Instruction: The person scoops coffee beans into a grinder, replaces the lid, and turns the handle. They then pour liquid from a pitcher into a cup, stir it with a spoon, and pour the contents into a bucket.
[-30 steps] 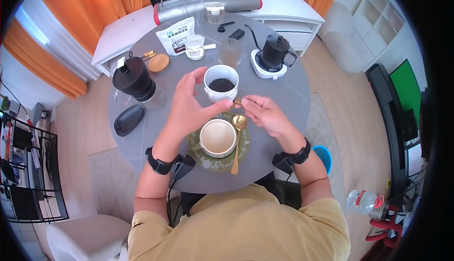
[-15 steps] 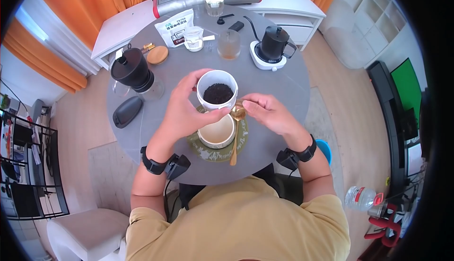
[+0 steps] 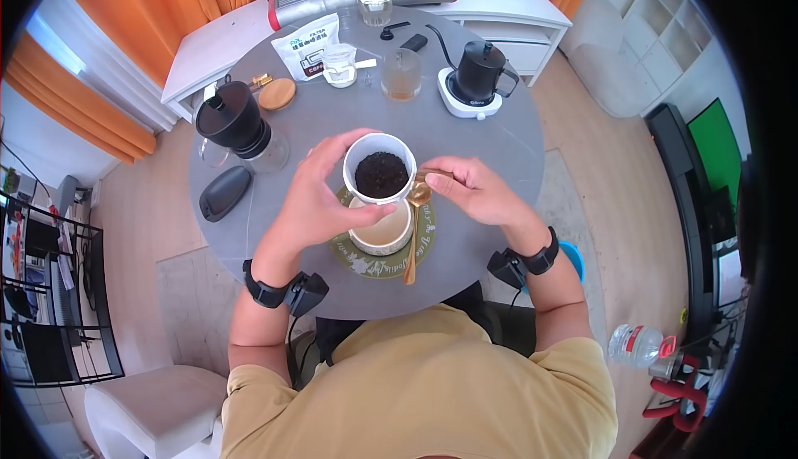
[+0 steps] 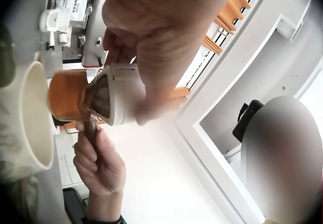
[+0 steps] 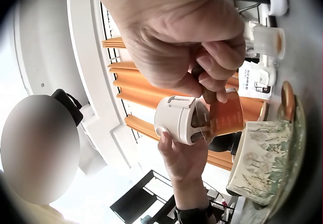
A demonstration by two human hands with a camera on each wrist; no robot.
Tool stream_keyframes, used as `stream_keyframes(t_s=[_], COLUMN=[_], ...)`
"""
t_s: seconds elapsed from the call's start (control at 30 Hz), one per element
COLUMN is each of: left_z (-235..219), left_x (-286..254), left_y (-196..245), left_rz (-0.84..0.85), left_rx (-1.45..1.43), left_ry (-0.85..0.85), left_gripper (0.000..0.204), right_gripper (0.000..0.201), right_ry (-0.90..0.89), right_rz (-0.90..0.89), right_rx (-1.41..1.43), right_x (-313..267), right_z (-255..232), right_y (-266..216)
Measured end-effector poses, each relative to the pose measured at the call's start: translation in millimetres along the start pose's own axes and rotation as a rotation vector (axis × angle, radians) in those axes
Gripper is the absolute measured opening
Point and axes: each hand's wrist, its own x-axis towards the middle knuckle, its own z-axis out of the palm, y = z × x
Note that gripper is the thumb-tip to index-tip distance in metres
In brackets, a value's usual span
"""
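Observation:
My left hand (image 3: 320, 193) holds a white dripper (image 5: 174, 119), thumb and fingers spread around its side. Dark wet coffee grounds (image 3: 381, 175) lie inside it. Beneath the dripper is a small glass pot (image 5: 227, 115) with amber-brown liquid. My right hand (image 3: 472, 193) grips the pot's brown handle (image 4: 90, 132). Dripper and pot are up in the air, overlapping the far rim of a cream cup (image 3: 389, 235) in the head view. The cup, flower-patterned outside, stands on a green saucer (image 3: 353, 258), with a gold spoon (image 3: 412, 243) on its right side.
A black kettle (image 3: 480, 73) on a white base stands back right. Further left are a drinking glass (image 3: 401, 77), a small white cup (image 3: 339, 68) and a coffee bag (image 3: 306, 50). A grinder (image 3: 233, 122) and black case (image 3: 224, 195) are at left.
Both hands have brought the dripper and pot up and toward the body, from beyond the saucer to over the cup's far side. The cup, saucer and spoon stay in place.

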Motion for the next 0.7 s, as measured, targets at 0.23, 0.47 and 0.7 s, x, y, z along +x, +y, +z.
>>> stream_keyframes(t_s=[0.23, 0.47, 0.7], left_z=[-4.6, -6.4, -6.8], left_x=[-3.1, -8.5, -7.9], left_y=[-3.0, -3.1, -3.2], left_rz=[0.039, 0.03, 0.046], left_rx=[0.058, 0.034, 0.05], left_ry=[-0.044, -0.054, -0.051], left_gripper=[0.071, 0.072, 0.072], right_gripper=[0.028, 0.027, 0.022], right_ry=[0.008, 0.036, 0.073], right_rz=[-0.03, -0.048, -0.057], right_rx=[-0.114, -0.218, -0.226], right_x=[0.4, -1.4, -2.2], right_z=[-0.6, 2.0, 1.9], right_y=[-5.4, -16.6, -20.9])
